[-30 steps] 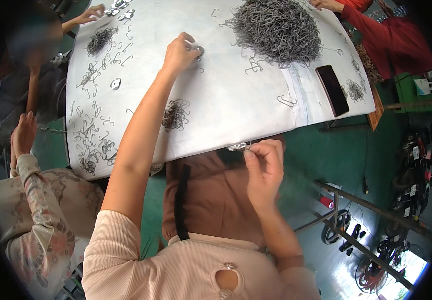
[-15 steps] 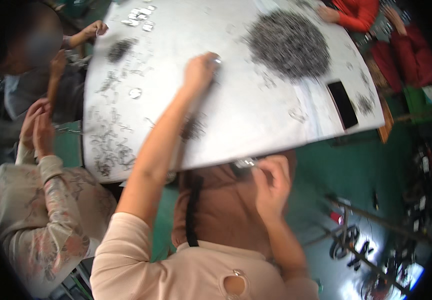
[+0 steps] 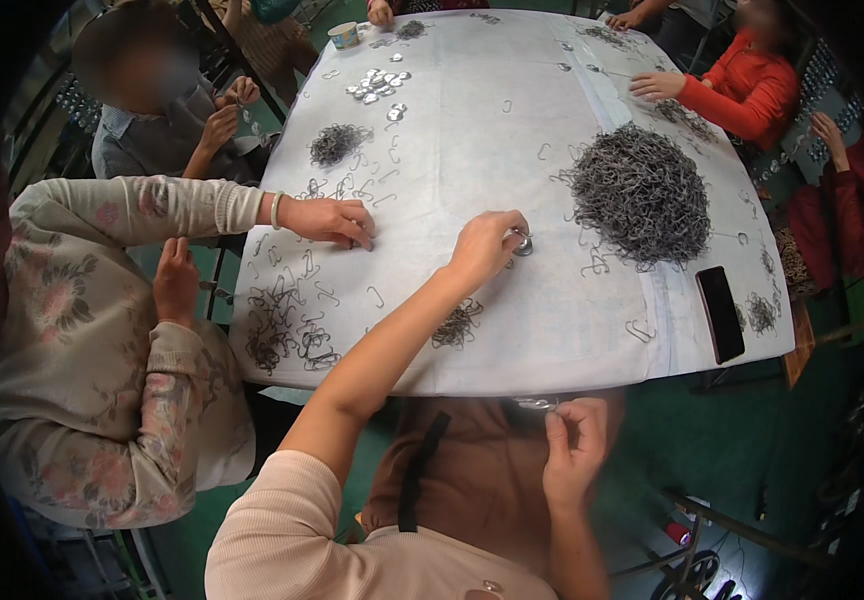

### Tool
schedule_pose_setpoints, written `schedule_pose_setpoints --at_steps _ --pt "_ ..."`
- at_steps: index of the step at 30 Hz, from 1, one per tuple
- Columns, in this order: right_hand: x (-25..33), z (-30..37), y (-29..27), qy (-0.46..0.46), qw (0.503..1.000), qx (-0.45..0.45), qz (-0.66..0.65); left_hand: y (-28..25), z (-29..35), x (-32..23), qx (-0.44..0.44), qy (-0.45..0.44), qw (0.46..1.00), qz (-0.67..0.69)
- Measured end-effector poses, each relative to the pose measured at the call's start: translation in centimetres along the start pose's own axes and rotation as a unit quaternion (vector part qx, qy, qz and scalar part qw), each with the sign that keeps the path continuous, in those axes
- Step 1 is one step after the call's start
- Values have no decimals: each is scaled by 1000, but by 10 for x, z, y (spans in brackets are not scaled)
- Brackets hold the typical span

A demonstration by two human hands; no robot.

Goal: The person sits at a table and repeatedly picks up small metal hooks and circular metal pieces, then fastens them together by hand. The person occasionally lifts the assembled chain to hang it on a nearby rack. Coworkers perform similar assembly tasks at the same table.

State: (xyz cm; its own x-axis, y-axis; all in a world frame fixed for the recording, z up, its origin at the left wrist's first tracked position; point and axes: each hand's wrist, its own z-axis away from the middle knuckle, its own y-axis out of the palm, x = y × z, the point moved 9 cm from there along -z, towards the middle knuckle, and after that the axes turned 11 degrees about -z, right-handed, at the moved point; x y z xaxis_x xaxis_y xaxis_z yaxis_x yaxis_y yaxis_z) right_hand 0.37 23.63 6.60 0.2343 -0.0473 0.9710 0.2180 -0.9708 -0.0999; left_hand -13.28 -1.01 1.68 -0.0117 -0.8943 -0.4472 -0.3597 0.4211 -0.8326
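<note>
My left hand [image 3: 485, 246] reaches over the white-covered table, its fingers closed on a small shiny metal disc [image 3: 523, 244] at the tabletop. Below the near edge, over my lap, my right hand [image 3: 574, 445] pinches shiny metal pieces [image 3: 534, 403]; how they are joined is too small to tell. A small heap of dark wire hooks [image 3: 457, 324] lies beside my left forearm. The large pile of grey wire hooks [image 3: 640, 195] is to the right of my left hand.
A co-worker's hand [image 3: 332, 221] rests at the left among scattered hooks [image 3: 287, 320]. Farther off are several shiny discs [image 3: 376, 86], another hook heap [image 3: 337, 145] and a cup [image 3: 344, 36]. A black phone [image 3: 720, 315] lies near the right edge. Other people sit around the table.
The view has shifted, showing more of the far table. The left co-worker's arm now stretches onto the tabletop. My left hand stays at a disc; my right still pinches the metal pieces.
</note>
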Motion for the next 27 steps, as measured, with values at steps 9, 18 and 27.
schedule_pose_setpoints --at_steps 9,18,27 --pt "4 2 -4 -6 999 0 35 -20 106 -104 236 -128 865 424" --pt "3 -2 -8 5 1000 -1 -2 -43 132 -125 228 -178 844 452" --pt "-22 7 -17 57 998 4 -11 -57 131 -142 166 -69 930 320"
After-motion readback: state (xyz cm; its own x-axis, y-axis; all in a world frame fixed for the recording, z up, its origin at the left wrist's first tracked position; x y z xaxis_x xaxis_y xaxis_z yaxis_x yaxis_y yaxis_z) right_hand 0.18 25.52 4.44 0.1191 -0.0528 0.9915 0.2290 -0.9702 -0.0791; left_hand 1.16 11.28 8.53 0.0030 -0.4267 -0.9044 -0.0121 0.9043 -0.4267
